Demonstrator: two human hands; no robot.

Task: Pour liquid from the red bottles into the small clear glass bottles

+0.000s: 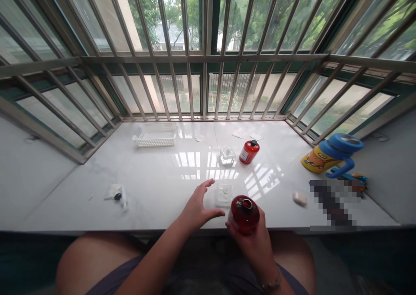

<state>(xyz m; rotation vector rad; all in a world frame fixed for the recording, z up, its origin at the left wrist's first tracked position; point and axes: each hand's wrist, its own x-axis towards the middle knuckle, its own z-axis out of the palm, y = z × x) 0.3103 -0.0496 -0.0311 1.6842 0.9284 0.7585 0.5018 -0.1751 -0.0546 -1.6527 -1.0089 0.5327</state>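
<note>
Red bottle (240, 221), uncapped, sat in right grip (259, 246), curled firmly around body; mouth faced up, presumably to prevent spillage. Left grip (199, 206) stood spread beside it, holding nothing. Clear square container (225, 194) lay on table (152, 195) just beyond bottle.

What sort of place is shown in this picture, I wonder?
Probably a bay-window ledge in a home: barred windows on three sides, a glossy white counter filling the recess, and a cartoon-decorated jug on it.
</note>
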